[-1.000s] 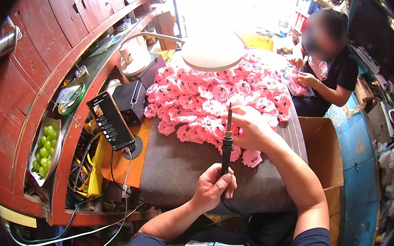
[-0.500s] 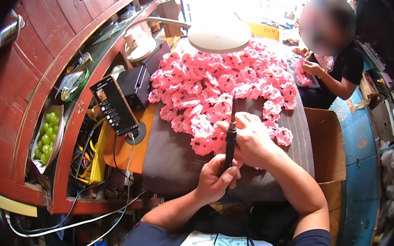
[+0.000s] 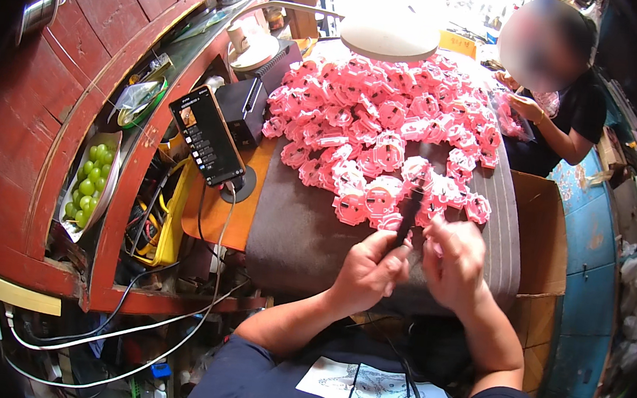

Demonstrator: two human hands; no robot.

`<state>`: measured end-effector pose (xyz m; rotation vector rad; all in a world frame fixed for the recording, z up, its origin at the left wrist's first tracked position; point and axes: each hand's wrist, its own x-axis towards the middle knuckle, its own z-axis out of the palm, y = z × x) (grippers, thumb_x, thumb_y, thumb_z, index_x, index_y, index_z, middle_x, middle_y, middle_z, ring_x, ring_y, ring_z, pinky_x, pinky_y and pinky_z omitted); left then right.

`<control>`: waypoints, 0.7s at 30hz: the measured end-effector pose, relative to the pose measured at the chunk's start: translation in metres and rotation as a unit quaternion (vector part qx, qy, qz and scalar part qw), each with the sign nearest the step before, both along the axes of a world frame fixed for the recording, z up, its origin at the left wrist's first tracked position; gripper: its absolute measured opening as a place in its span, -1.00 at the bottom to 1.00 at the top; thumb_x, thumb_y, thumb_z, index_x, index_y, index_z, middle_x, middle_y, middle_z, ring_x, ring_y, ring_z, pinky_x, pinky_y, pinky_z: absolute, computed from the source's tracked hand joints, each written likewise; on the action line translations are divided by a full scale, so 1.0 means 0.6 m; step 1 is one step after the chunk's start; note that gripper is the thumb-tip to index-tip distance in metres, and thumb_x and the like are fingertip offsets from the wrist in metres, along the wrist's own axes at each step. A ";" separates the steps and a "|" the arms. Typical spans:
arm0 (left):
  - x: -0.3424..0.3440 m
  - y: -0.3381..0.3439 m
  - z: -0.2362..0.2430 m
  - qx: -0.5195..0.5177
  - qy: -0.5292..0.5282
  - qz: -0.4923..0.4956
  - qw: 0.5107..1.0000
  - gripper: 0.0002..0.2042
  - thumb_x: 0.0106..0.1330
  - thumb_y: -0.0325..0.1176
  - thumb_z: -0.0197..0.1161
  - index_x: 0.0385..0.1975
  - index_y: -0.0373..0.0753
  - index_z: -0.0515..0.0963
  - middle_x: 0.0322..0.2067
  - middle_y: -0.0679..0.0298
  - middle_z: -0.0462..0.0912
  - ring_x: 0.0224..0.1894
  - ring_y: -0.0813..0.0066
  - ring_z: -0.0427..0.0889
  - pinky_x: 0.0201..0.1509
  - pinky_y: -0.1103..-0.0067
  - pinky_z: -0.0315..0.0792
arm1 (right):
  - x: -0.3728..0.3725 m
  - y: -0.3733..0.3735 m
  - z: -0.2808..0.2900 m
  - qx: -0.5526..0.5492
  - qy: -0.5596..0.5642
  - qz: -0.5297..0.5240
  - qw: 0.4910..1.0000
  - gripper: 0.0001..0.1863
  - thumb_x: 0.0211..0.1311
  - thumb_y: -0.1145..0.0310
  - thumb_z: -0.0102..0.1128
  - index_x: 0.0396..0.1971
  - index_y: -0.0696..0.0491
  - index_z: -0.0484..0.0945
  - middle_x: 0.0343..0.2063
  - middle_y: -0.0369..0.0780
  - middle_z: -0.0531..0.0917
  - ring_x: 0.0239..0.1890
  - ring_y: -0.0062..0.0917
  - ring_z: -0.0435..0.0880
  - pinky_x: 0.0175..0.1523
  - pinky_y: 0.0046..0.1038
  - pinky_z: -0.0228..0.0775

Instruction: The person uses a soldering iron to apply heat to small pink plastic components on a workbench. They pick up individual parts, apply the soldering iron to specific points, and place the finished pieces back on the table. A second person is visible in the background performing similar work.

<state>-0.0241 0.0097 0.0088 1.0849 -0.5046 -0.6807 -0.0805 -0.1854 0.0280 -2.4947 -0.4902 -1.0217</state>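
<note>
My left hand (image 3: 373, 269) is closed around the handle of a black pen-shaped tool (image 3: 409, 217), which looks like a soldering iron. The tool tilts up and away toward a pile of pink pieces (image 3: 388, 152), and motion blurs its far end. Close to its right, my right hand (image 3: 454, 260) is curled, with its fingertips near the handle; whatever they hold, if anything, cannot be made out. Many of the pink pieces, ruffled in outline with small dark parts, lie heaped on a dark cloth-covered table (image 3: 292, 239).
A white lamp head (image 3: 389, 43) hangs over the pile. Left stand a phone (image 3: 208, 138) on a stand, a dark box (image 3: 241, 115), a yellow bin (image 3: 172, 219) and a tray of green grapes (image 3: 90, 185). At the right are a cardboard box (image 3: 541, 236) and another person's hand (image 3: 527, 108) with pink pieces.
My right hand has come away from the tool's shaft, back toward me and to the right. The tool has tilted rightward in my left hand. The whole view has shifted slightly.
</note>
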 end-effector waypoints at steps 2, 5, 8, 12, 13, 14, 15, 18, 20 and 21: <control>-0.007 -0.011 0.009 0.044 -0.113 -0.024 0.992 -0.86 0.59 -0.40 0.19 -0.04 -0.34 0.56 -0.39 0.26 0.68 -0.39 0.65 0.59 -0.32 0.61 0.48 | -0.023 0.014 0.000 -0.016 0.035 0.028 0.999 -0.45 0.17 0.48 0.30 0.22 0.16 0.54 -0.14 -0.05 0.72 -0.23 -0.12 0.72 -0.05 -0.11 0.55; -0.007 -0.016 0.011 0.040 -0.317 -0.039 0.947 -0.75 0.56 -0.38 0.24 0.09 -0.41 0.55 -0.32 0.20 0.68 -0.31 0.50 0.69 -0.19 0.53 0.59 | -0.040 0.017 -0.013 0.026 -0.009 0.017 0.999 -0.51 0.11 0.50 0.33 0.10 0.11 0.54 -0.10 -0.03 0.73 -0.17 -0.08 0.75 -0.07 -0.10 0.58; 0.034 0.004 0.028 0.081 -0.560 0.065 0.822 -0.67 0.34 -0.44 0.38 0.08 -0.33 0.59 -0.10 0.04 0.71 -0.04 0.03 0.70 0.09 0.25 0.56 | -0.058 -0.011 -0.044 0.083 -0.042 -0.060 0.994 -0.65 0.15 0.62 0.35 -0.09 0.08 0.48 -0.13 -0.01 0.77 -0.27 -0.08 0.76 -0.13 -0.13 0.61; 0.118 0.032 0.045 0.238 -0.651 0.146 0.706 -0.52 0.19 -0.49 0.41 0.17 -0.21 0.59 0.17 0.07 0.65 0.24 0.03 0.59 0.34 0.15 0.36 | -0.080 -0.051 -0.094 0.136 -0.031 -0.104 0.985 -0.62 0.24 0.48 0.42 -0.05 0.08 0.40 -0.03 0.05 0.75 -0.13 -0.05 0.76 -0.04 -0.13 0.60; 0.129 0.037 0.043 0.266 -0.666 0.130 0.685 -0.50 0.18 -0.50 0.41 0.18 -0.18 0.58 0.22 0.08 0.62 0.28 0.03 0.56 0.38 0.12 0.31 | -0.076 -0.041 -0.089 0.129 -0.039 -0.096 0.986 -0.60 0.23 0.46 0.43 -0.04 0.08 0.41 -0.02 0.05 0.75 -0.10 -0.04 0.75 0.01 -0.10 0.58; 0.140 0.040 0.032 0.276 -0.676 0.108 0.675 -0.57 0.21 -0.44 0.39 0.13 -0.16 0.61 0.20 0.10 0.59 0.29 0.08 0.53 0.45 0.03 0.21 | -0.069 -0.026 -0.078 0.121 -0.047 -0.088 0.988 -0.59 0.22 0.45 0.45 -0.03 0.08 0.41 -0.01 0.05 0.74 -0.06 -0.03 0.74 0.06 -0.08 0.56; 0.140 0.047 0.025 0.278 -0.673 0.110 0.676 -0.57 0.22 -0.44 0.39 0.13 -0.15 0.62 0.20 0.10 0.59 0.29 0.08 0.53 0.45 0.04 0.21 | -0.062 -0.008 -0.070 0.117 -0.056 -0.079 0.988 -0.58 0.22 0.43 0.47 -0.02 0.07 0.42 0.01 0.05 0.74 -0.03 -0.02 0.73 0.10 -0.06 0.54; 0.139 0.051 0.020 0.261 -0.669 0.121 0.686 -0.63 0.24 -0.43 0.41 0.07 -0.13 0.66 0.18 0.10 0.60 0.26 0.07 0.55 0.41 0.09 0.25 | -0.032 0.032 -0.061 0.080 -0.020 -0.064 0.995 -0.42 0.17 0.20 0.57 0.09 0.04 0.44 0.11 0.07 0.68 0.06 0.02 0.67 0.21 -0.03 0.38; 0.136 0.060 0.013 0.254 -0.674 0.153 0.676 -0.64 0.21 -0.46 0.45 0.04 -0.13 0.69 0.16 0.10 0.61 0.20 0.07 0.58 0.33 0.13 0.32 | -0.013 0.060 -0.054 0.066 0.013 -0.081 0.994 -0.37 0.15 0.10 0.58 0.10 0.04 0.45 0.14 0.06 0.64 0.10 0.01 0.63 0.20 -0.02 0.34; 0.132 0.066 0.009 0.252 -0.675 0.170 0.672 -0.64 0.19 -0.47 0.47 0.02 -0.13 0.71 0.15 0.10 0.62 0.18 0.07 0.60 0.29 0.16 0.36 | -0.005 0.072 -0.050 0.061 0.035 -0.087 0.994 -0.35 0.13 0.06 0.57 0.10 0.04 0.45 0.15 0.05 0.63 0.11 0.01 0.61 0.20 -0.01 0.32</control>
